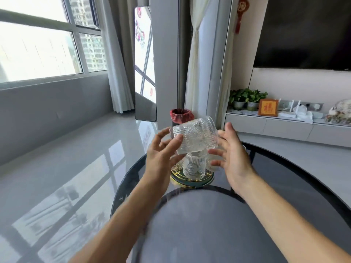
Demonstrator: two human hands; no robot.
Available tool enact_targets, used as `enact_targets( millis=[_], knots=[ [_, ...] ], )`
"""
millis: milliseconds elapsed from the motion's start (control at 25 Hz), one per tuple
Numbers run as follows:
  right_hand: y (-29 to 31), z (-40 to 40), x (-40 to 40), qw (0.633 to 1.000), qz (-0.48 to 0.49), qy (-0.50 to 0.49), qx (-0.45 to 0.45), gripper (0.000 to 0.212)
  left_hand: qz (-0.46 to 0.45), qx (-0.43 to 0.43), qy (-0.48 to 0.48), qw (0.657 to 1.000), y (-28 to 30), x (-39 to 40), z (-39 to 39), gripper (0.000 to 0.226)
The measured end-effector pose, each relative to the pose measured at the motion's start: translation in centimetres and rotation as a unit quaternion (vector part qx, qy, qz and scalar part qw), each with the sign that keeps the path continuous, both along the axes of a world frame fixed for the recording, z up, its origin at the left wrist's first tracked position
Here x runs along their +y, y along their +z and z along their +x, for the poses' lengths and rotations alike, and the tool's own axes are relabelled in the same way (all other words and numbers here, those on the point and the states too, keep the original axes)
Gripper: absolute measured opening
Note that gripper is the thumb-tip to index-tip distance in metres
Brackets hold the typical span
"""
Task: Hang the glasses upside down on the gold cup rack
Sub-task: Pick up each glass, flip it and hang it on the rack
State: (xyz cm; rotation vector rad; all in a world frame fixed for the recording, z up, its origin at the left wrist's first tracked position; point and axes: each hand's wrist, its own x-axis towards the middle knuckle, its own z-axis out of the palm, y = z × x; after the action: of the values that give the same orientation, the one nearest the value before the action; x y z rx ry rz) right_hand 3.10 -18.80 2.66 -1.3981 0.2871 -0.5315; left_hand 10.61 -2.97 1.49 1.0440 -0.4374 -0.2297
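Note:
The gold cup rack stands on a round dark green base near the far edge of the dark glass table. Several clear embossed glasses hang on it. One lower glass hangs upside down at the front. Upper glasses lie tilted outward at the top. My left hand has its thumb and fingers around the leftmost upper glass, which lies nearly on its side. My right hand is spread beside the right-hand glasses, fingertips close to them, holding nothing.
A bin with a red bag stands on the floor behind the rack. A low white cabinet with plants, a framed picture and ornaments runs along the right wall under a dark screen. Glossy grey floor lies to the left.

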Motion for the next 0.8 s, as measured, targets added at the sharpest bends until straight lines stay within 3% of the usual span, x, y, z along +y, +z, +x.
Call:
enact_targets(
  millis=[120,200,280,440,520,800],
  knots=[
    [2.0,3.7,-0.9,0.965,-0.220,-0.139,0.022,0.043,0.073,-0.041,0.060,0.995,3.2,1.5,4.8,0.053],
    [2.3,6.6,-2.1,0.888,-0.432,-0.134,0.076,0.047,0.159,-0.092,0.112,0.977,4.8,1.1,8.3,0.055],
    [2.0,9.7,-3.0,0.810,-0.564,-0.093,0.132,0.050,0.227,-0.120,0.140,0.956,5.6,-0.1,11.7,0.058],
    [0.4,12.7,-4.0,0.785,-0.591,-0.023,0.183,0.057,0.392,-0.191,0.165,0.885,3.9,-3.1,16.4,0.066],
    [-0.4,12.7,-4.4,0.783,-0.598,-0.044,0.163,0.057,0.437,-0.220,0.169,0.856,3.1,-4.2,17.9,0.067],
    [-0.3,12.5,-4.7,0.804,-0.577,-0.072,0.123,0.054,0.527,-0.249,0.120,0.803,0.9,-7.5,19.9,0.066]
  ],
)
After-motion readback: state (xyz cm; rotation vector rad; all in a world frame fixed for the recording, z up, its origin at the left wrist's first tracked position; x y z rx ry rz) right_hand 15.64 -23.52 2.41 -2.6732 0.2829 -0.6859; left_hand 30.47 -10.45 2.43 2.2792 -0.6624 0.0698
